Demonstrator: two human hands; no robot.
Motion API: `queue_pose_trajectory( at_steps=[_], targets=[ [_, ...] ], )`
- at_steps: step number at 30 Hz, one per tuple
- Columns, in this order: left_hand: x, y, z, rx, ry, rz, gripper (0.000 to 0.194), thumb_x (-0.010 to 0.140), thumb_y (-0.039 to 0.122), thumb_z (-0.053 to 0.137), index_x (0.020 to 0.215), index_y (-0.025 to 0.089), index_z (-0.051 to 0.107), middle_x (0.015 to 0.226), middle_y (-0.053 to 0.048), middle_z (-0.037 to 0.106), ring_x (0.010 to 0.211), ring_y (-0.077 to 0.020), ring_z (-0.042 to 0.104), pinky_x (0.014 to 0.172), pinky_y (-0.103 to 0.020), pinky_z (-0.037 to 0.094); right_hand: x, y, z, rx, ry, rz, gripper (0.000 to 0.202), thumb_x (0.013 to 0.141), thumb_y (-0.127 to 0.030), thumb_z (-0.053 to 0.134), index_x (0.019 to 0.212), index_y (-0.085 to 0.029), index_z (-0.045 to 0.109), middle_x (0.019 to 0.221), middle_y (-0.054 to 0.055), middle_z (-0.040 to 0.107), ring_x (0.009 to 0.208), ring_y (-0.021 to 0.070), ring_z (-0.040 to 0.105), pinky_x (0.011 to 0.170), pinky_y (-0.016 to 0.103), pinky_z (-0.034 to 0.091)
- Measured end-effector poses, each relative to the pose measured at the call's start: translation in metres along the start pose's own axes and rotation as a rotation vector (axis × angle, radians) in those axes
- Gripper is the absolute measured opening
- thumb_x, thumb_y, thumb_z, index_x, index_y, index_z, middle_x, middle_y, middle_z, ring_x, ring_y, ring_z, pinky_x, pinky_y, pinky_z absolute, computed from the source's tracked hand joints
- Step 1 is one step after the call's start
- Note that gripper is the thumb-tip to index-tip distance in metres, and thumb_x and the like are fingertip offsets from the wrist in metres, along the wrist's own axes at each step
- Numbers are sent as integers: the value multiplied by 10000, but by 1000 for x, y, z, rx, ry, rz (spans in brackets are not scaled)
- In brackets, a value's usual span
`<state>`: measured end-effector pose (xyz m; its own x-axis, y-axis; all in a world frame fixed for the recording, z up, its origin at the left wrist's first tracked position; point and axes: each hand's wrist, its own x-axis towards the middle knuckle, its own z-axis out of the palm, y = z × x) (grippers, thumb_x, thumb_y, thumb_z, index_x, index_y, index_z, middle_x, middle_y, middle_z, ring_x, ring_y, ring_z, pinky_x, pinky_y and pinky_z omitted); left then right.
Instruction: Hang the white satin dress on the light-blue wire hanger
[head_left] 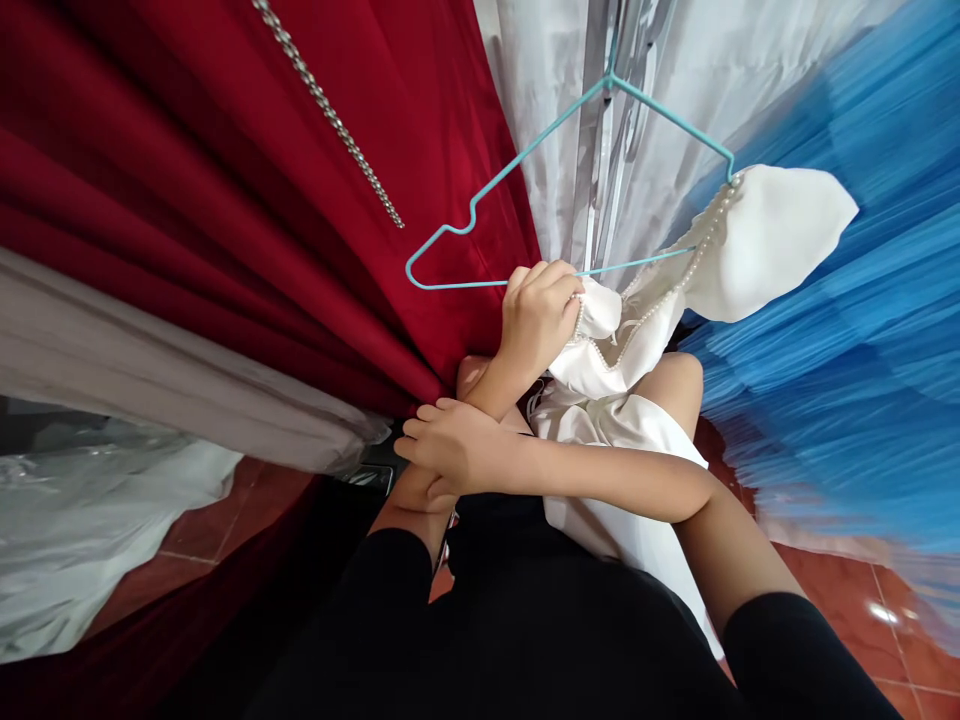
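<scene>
A white satin dress (652, 345) with pearl-bead edging along its neckline lies over my lap. One side of it hangs on the right notch of a light blue hanger (551, 130); the hanger's left arm is bare. My left hand (538, 305) is closed around the other side of the bodice, at the hanger's bottom bar. Its fingertips are partly hidden behind the cloth. Across my body, my right hand (457, 445) rests on my left forearm, fingers curled over it with the thumb below.
Red drapery (300, 200) with a rhinestone strip (337, 120) hangs at the left, beside pale grey cloth (150, 345). Blue tulle (862, 380) fills the right side. Behind the hanger stand a metal rack post (598, 140) and white fabric. Red tiles (847, 590) cover the floor.
</scene>
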<state>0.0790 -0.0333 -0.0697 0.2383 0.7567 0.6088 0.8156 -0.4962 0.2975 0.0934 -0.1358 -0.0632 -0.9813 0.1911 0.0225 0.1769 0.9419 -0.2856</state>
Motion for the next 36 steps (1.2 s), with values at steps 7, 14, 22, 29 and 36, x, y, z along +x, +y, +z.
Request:
queue_pose_trajectory(
  at_steps=[7,14,22,29,36],
  targets=[
    [3,-10,5,-7,12,16,179,1019,95,657,924,225,736,1126,-49,815,1035,-285,701,950,-442,448,-20,8,1,-240,161,63,263,1079,-183,578,1320,-169,682,1236,101,747,1229,273,647,1091,432,485],
    [-5,-2,5,8,58,34,188,1013,82,638,942,237,718,1146,-50,815,1029,-283,690,945,-440,451,-22,15,18,-153,194,-80,303,1054,-120,575,1330,-167,693,1315,71,734,1230,249,630,1012,406,466],
    [-3,-17,-9,-41,3,7,174,1024,124,619,950,244,721,1127,-63,792,1042,-293,692,989,-471,458,-87,61,-29,-179,935,29,188,1116,-333,566,1027,-218,686,1073,68,754,1050,225,671,968,413,514],
    [-6,-15,-16,-41,3,26,183,1025,124,623,933,246,724,1172,-58,818,1048,-287,691,997,-488,455,-196,169,-89,-231,1372,740,208,987,-189,692,1187,-243,712,1122,87,759,1151,249,654,1162,485,497],
    [1,-28,-36,-62,-37,22,174,976,104,652,893,241,722,1136,-37,816,1023,-272,687,1031,-482,461,-237,190,-117,-97,1633,851,353,886,47,514,843,-183,779,859,22,785,807,135,697,766,290,491]
  ],
)
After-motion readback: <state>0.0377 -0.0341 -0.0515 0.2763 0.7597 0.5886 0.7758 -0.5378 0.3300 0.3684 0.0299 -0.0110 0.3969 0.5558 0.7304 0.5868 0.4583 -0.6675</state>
